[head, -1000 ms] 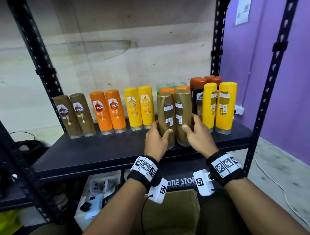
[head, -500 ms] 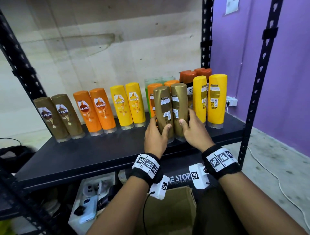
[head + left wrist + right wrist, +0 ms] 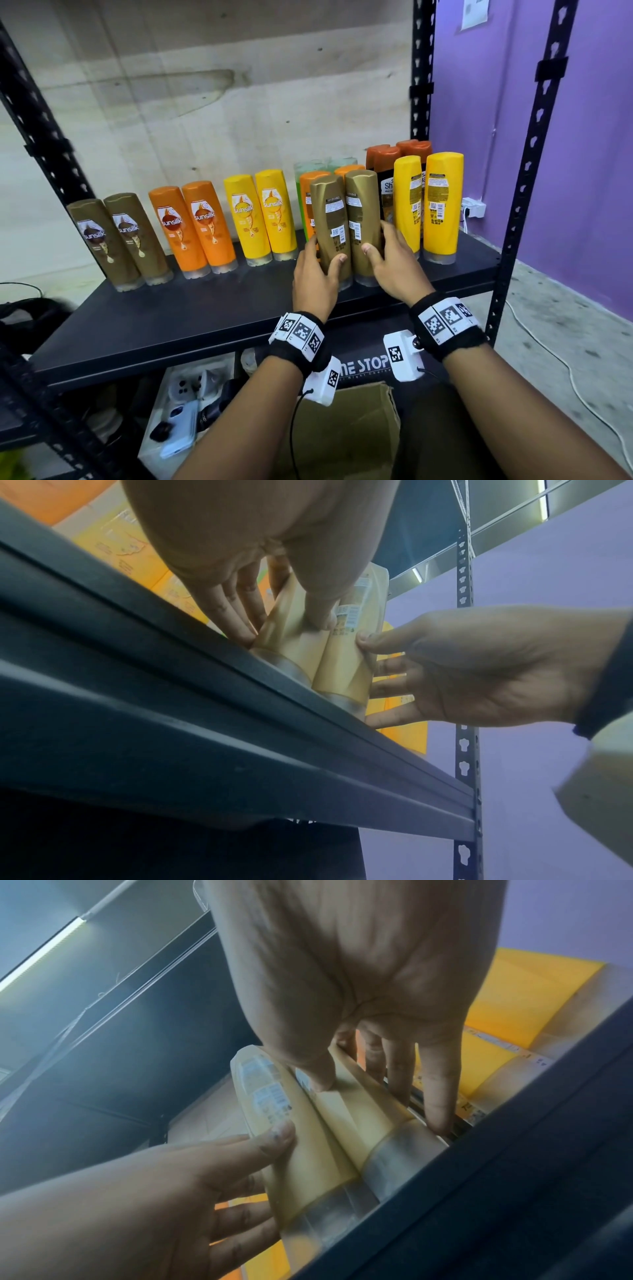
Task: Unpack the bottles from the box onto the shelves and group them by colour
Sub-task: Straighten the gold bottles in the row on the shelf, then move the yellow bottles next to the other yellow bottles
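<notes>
Two gold-brown bottles stand side by side near the front of the black shelf (image 3: 205, 308), labels' backs toward me. My left hand (image 3: 323, 251) grips the left gold bottle (image 3: 330, 219), thumb on its front, fingers round its left side. My right hand (image 3: 378, 240) grips the right gold bottle (image 3: 363, 212) the same way from the right. In the left wrist view my left hand (image 3: 274, 610) holds the left bottle (image 3: 291, 642) above its clear cap. In the right wrist view my right hand (image 3: 359, 1069) holds the right bottle (image 3: 363, 1118).
Along the back stand a brown pair (image 3: 116, 240), an orange pair (image 3: 191, 226) and a yellow pair (image 3: 260, 216). Orange, green and dark bottles (image 3: 390, 171) crowd behind the held ones; two yellow bottles (image 3: 428, 205) stand at the right. An open cardboard box (image 3: 342, 428) sits below.
Both hands stay on the two gold bottles, which keep their place among the neighbours. Only the head view has shifted.
</notes>
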Motion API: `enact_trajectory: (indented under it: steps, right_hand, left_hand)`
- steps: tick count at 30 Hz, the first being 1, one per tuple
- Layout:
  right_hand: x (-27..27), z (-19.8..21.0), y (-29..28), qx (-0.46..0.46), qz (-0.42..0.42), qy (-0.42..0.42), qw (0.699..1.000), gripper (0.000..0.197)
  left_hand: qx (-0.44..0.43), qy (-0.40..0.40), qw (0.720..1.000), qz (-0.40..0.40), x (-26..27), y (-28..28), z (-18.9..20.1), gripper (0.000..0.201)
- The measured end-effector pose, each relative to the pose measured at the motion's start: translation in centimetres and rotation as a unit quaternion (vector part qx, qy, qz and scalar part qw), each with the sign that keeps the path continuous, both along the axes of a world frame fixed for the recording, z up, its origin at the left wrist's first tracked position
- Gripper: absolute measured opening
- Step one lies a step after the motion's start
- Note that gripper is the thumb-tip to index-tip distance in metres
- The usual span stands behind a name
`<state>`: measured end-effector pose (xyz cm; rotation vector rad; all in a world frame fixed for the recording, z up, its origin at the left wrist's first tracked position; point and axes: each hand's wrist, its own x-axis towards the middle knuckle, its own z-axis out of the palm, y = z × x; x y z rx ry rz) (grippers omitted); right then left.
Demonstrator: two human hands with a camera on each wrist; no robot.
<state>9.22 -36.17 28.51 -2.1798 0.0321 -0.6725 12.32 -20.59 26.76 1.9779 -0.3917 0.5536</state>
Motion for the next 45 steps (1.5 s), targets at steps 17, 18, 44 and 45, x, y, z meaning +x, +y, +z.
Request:
enact_trajectory:
  steps: [17,18,44,45]
  right_hand:
    - [-1.5,1.8,-2.3,-0.101,-0.057,-0.035,0.993,0.024]
    - [-1.8,1.9,-2.5,-0.119,-0.059,-0.041,0.99,0.02]
    - [-3.5,3.5,-13.3,-0.086,-0.132,-0.062,0.986,0.061]
    - [-3.0,3.5,-13.7,-0.075,-0.127,-0.055,0.988,0.064]
  left_hand:
    - [0.106,0.0,0.991,0.083,-2.3,1.8,0.9,0.017]
    - [0.123,-0.007,0.989,0.082,-2.6,1.5,1.0,0.016]
    - [0.111,-0.057,0.988,-0.086,-2.0,-13.1,6.9,0.079]
    - [0.097,-0.044,0.99,-0.094,-1.6,-13.5,6.8,0.084]
